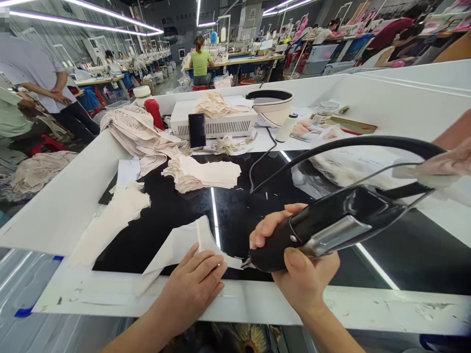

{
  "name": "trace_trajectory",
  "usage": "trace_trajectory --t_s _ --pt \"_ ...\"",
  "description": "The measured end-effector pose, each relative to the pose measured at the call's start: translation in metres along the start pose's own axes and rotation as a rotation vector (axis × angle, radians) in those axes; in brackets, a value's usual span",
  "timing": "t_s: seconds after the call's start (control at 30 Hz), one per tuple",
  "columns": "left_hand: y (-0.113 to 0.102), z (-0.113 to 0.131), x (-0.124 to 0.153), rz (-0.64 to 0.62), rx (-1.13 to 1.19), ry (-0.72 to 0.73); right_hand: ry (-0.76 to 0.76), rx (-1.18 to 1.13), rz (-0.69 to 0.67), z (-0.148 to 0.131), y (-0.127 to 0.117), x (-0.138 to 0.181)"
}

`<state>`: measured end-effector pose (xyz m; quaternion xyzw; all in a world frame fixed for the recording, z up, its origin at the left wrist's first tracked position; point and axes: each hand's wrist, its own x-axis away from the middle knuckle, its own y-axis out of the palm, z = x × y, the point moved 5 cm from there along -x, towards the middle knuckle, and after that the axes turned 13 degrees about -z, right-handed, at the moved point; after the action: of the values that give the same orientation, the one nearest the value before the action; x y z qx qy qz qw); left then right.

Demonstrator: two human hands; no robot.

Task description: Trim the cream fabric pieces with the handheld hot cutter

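My left hand (198, 284) lies flat with fingers stretched over a pale cut fabric piece (172, 247), pressing it on the black glass tabletop (235, 215). A narrow strip runs across that piece near my fingertips. My right hand (298, 264) is wrapped round a black corded handheld tool (316, 225) with a silver lever. The tool's thin metal tip meets the right end of the fabric piece, just right of my left fingers. A stack of cut pieces (206, 174) lies beyond, and more fabric pieces (114, 220) rest to the left.
A white vented box (213, 120) stands at the back, with a phone (197, 131) in front and a round bin (272, 103) beside it. Bunched fabric (136, 132) lies back left. Another person's blurred hand (445, 159) is by the tool's thick cable (360, 142).
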<state>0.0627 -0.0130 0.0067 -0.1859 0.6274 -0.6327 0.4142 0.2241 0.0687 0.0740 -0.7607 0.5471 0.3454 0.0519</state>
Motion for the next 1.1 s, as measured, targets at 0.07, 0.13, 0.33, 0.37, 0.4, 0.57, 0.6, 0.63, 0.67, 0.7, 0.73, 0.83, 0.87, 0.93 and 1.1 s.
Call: trace_trajectory --t_s 0.07,0.13,0.33,0.37,0.4,0.57,0.6,0.63,0.67,0.7,0.73,0.83,0.87,0.93,1.1 --pt "0.001 0.000 0.000 0.002 0.005 -0.010 -0.029 -0.005 0.024 0.001 0.002 -0.003" --pt "0.001 0.000 -0.001 0.006 0.013 -0.018 -0.054 -0.007 0.043 0.003 0.005 -0.007" --pt "-0.001 0.001 -0.002 0.033 0.024 -0.031 -0.042 0.008 0.022 0.017 0.012 -0.014" --pt "-0.001 0.001 -0.002 0.035 0.023 -0.032 -0.040 0.006 0.019 0.019 0.013 -0.014" --pt "0.000 0.001 -0.003 0.033 0.023 -0.033 -0.039 0.000 0.014 0.020 0.013 -0.014" --pt "0.001 0.001 -0.002 0.016 0.023 -0.038 -0.026 -0.012 0.003 0.023 0.014 -0.012" --pt "0.000 0.001 -0.002 0.020 0.023 -0.040 -0.020 -0.007 0.004 0.022 0.014 -0.012" --pt "0.000 0.001 -0.002 0.025 0.022 -0.040 -0.014 -0.003 0.006 0.021 0.014 -0.012" --pt "-0.001 0.001 -0.002 0.031 0.022 -0.041 -0.013 0.001 0.008 0.020 0.013 -0.013" --pt "-0.001 0.001 -0.002 0.035 0.023 -0.040 -0.017 0.006 0.014 0.017 0.013 -0.013" --pt "-0.001 0.002 -0.002 0.035 0.026 -0.041 -0.023 0.012 0.022 0.015 0.011 -0.013" --pt "0.000 0.002 -0.002 0.036 0.038 -0.042 -0.045 0.032 0.045 0.009 0.007 -0.011" --pt "0.000 0.002 -0.002 0.038 0.041 -0.044 -0.047 0.036 0.043 0.008 0.006 -0.010" --pt "0.000 0.001 -0.002 0.046 0.044 -0.047 -0.043 0.039 0.035 0.008 0.004 -0.008" --pt "0.000 0.001 -0.001 0.030 0.053 -0.042 -0.021 0.076 0.042 0.010 0.003 -0.007"
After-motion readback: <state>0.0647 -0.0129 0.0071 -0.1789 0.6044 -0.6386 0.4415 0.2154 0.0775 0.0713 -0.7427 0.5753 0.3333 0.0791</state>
